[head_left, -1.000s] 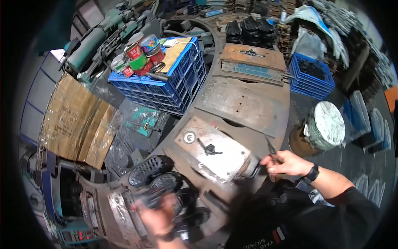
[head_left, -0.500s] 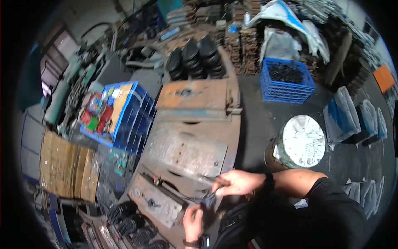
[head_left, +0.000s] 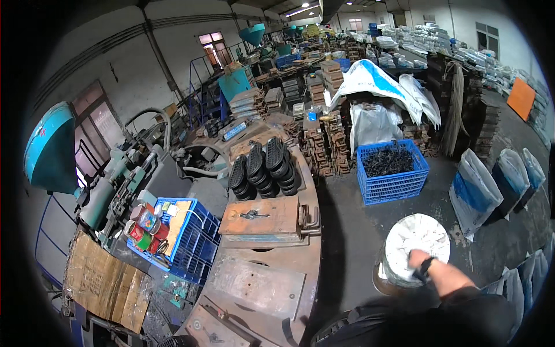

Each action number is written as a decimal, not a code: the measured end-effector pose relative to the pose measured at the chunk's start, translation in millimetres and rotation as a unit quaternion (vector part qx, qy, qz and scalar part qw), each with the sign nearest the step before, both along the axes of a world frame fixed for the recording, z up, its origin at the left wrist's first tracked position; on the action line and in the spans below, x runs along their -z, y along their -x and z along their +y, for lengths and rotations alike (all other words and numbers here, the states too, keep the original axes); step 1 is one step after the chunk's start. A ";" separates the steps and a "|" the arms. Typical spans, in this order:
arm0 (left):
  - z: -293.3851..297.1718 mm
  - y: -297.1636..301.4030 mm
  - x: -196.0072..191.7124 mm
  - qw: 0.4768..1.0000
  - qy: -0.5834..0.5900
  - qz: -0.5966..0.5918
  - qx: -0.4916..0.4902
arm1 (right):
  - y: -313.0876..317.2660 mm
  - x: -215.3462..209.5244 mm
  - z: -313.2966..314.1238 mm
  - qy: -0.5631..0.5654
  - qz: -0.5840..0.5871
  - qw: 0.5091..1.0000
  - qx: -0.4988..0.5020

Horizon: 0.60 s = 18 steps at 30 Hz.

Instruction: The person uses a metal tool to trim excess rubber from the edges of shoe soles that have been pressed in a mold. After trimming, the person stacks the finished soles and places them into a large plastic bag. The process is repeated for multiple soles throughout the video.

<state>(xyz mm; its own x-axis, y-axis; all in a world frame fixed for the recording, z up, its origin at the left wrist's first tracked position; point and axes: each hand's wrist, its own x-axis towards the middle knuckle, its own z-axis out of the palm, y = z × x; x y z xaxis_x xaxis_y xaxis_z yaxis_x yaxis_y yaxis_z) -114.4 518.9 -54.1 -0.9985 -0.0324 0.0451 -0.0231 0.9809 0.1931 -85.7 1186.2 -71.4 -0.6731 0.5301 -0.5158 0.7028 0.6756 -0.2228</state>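
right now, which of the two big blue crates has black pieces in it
The floor crate, beyond the white-topped drum where the right hand is; the other crate, left of the curved table, carries cans.

Round drum (head_left: 400, 246), white top with dark streaks, brownish lower side, standing upright on dark floor (head_left: 350, 254)

Drum top (head_left: 426, 228) looked creased and plasticky, table (head_left: 310, 254) worn matt metal, mould block (head_left: 272, 214) rusty rough metal, flat plate (head_left: 272, 283) scuffed dull metal, stacked soles (head_left: 263, 165) ridged matt rubber, floor crate (head_left: 396, 188) smooth plastic, carton sheet (head_left: 104, 280) matt cardboard, hopper (head_left: 52, 153) smooth painted metal.
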 end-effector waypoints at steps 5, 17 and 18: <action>-33.5 4.2 24.0 0.998 -0.012 -0.052 0.014 | -19.5 32.1 -87.6 0.049 -0.004 0.989 -0.138; -19.3 17.6 17.4 0.986 0.017 -0.140 -0.085 | 65.6 -51.5 -182.0 0.173 0.025 0.906 -0.386; -7.9 26.6 15.1 0.991 0.019 -0.122 -0.061 | 76.9 -19.4 -174.5 0.237 0.002 0.895 -0.378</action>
